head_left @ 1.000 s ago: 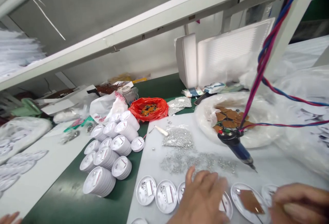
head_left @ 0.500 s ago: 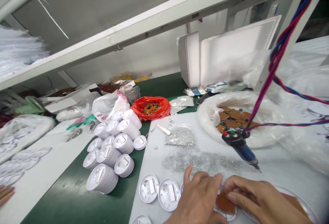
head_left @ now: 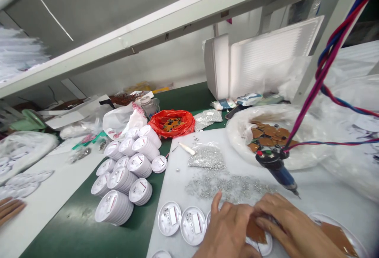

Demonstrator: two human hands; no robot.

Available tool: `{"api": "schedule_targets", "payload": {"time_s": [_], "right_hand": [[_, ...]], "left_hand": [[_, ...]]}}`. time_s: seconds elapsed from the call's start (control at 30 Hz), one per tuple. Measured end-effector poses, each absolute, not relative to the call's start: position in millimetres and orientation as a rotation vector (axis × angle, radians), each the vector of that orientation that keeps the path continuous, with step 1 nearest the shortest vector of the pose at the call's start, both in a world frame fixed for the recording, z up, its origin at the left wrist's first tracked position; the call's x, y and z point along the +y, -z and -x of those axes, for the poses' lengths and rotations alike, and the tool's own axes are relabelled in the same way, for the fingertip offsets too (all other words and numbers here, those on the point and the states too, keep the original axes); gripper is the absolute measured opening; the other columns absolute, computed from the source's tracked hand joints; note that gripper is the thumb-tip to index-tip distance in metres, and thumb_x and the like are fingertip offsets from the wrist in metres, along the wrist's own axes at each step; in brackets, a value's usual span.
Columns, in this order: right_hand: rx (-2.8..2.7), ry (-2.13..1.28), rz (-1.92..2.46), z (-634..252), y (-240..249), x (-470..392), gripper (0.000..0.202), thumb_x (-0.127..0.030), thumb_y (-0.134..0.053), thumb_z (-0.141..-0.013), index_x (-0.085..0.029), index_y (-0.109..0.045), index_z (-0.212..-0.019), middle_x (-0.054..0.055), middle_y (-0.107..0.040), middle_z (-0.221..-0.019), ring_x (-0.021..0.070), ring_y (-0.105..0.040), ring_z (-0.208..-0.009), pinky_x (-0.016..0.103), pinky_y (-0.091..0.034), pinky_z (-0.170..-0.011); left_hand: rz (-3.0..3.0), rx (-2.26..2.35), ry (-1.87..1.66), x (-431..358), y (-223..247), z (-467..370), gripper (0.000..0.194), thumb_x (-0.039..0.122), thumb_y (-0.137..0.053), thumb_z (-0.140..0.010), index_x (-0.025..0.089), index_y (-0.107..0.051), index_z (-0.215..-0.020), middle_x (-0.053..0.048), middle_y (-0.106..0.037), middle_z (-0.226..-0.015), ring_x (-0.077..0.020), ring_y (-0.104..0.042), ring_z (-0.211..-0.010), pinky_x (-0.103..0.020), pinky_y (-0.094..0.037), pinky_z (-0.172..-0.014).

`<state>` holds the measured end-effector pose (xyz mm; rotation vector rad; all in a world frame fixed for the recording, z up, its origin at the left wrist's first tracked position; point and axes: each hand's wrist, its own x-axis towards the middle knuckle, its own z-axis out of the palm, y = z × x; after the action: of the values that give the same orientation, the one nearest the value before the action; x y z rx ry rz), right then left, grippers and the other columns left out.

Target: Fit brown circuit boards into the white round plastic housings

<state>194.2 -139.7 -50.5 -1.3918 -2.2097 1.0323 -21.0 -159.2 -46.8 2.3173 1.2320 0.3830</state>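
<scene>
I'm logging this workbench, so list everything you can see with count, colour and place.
brown board: one, brown, under both hands over a white disc
white discs: several, white, front row on the white sheet
stacked discs: many stacks, white, on the green mat at left
loose screws: a scattered pile, silver, mid sheet
electric screwdriver: one, blue, hanging from red and blue cables at right
red bag: one, red, behind the stacks
clear bag of boards: one, brown boards inside, right rear
foam box: one, white, rear
left hand: on the board
right hand: pinching the board's right edge
</scene>
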Motion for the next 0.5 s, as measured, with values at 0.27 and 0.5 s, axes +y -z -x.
{"api": "schedule_targets", "payload": {"time_s": [0.27,0.5], "right_hand": [[-2.248,-0.93,1.402,-187.6,47.5,-136.5,0.032,-0.02,-0.043,-0.1,-0.022,-0.071,-0.085,0.01,-0.071,-0.093,0.029,-0.069,-0.093,0.048,-0.059,-0.082],[-2.236,-0.554,1.298,-189.1,70.9,-146.5,0.039,-0.018,-0.043,-0.091,-0.026,-0.081,-0.095,0.011,-0.078,-0.097,0.0308,-0.075,-0.091,0.046,-0.065,-0.076]], "left_hand": [[-2.563,1.149,-0.585,-161.9,62.5,26.4,0.037,0.05,-0.081,-0.093,0.023,-0.068,-0.115,-0.003,-0.079,-0.117,-0.0239,-0.077,-0.099,-0.063,-0.042,-0.122],[-2.915,1.065,-0.946,-161.1,79.8,29.2,0.03,0.057,-0.072,-0.099,0.029,-0.079,-0.105,-0.004,-0.077,-0.128,-0.0188,-0.074,-0.094,-0.055,-0.046,-0.12]]}}
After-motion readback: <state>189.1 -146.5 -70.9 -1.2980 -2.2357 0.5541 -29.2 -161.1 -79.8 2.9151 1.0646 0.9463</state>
